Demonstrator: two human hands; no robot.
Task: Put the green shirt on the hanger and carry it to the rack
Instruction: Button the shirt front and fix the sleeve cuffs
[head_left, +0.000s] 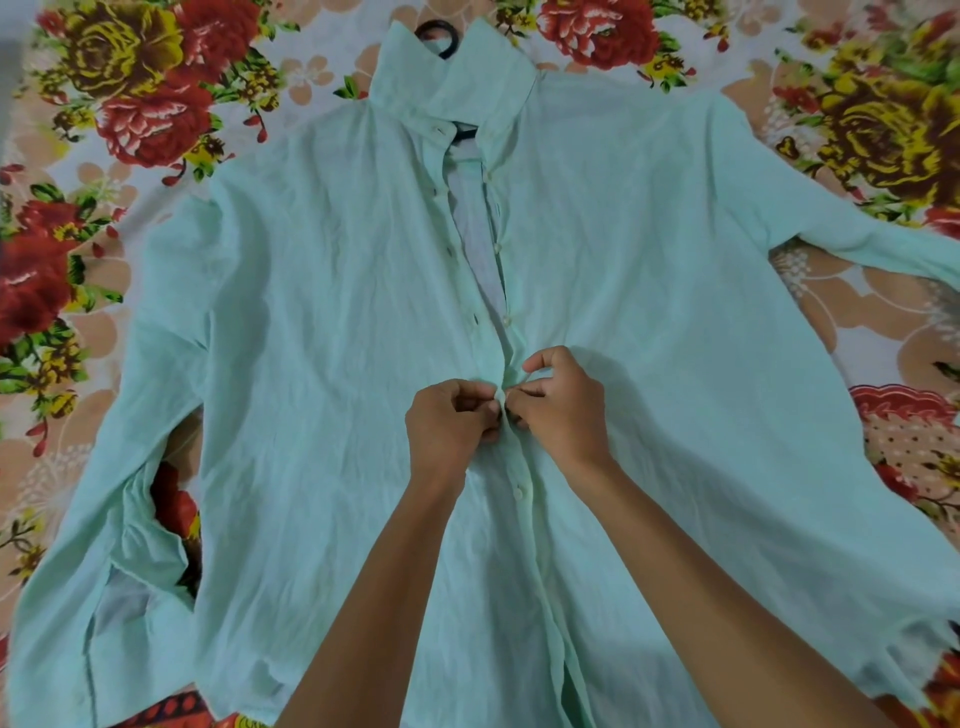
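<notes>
green shirt (322, 332) lies front-up, spread across the floral bedsheet (104, 130). at its placket, left hand (448, 415) and right hand (558, 402) pinch the two front edges together. beyond the collar, one black hanger (440, 34) hook shows.

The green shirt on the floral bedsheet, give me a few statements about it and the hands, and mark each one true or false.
1. The green shirt lies spread flat on the floral bedsheet. True.
2. The black hanger hook sticks out above the collar. True.
3. The left hand rests on a sleeve. False: both it and the right hand pinch the button placket at mid-chest.
4. The placket is buttoned all the way to the collar. False: it gapes open above the hands.
5. The shirt hangs on a rack. False: no rack is in view.
</notes>
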